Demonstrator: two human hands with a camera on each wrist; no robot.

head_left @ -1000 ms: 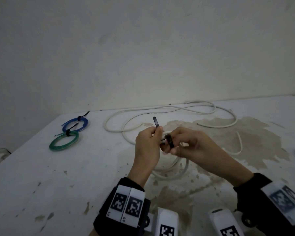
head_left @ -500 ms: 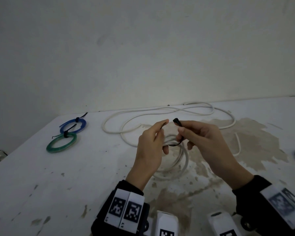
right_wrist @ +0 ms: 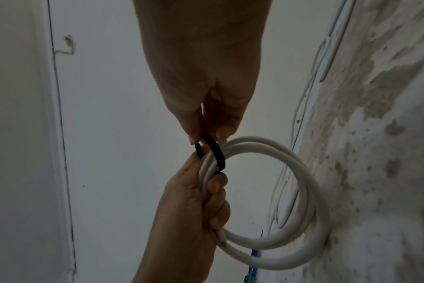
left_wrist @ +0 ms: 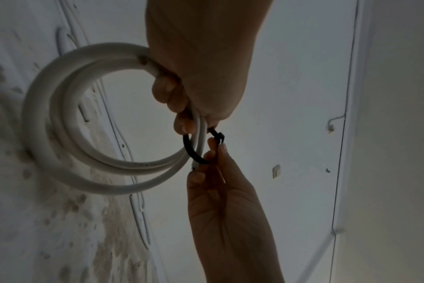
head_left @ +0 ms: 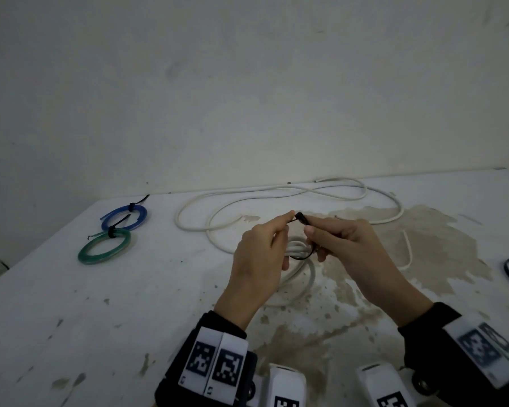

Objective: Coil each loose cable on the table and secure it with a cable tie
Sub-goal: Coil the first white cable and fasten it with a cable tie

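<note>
Left hand (head_left: 260,254) grips the white cable coil (left_wrist: 61,122); right hand (head_left: 347,245) pinches the black cable tie (left_wrist: 191,151) looped round it; no legible writing.

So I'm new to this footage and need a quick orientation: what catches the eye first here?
The two hands meeting mid-table: the left hand grips a white cable coil while the right hand pinches a black cable tie looped round it. Behind them a loose white cable sprawls toward the wall. At far left lie a blue coil and a green coil, both already tied.
</note>
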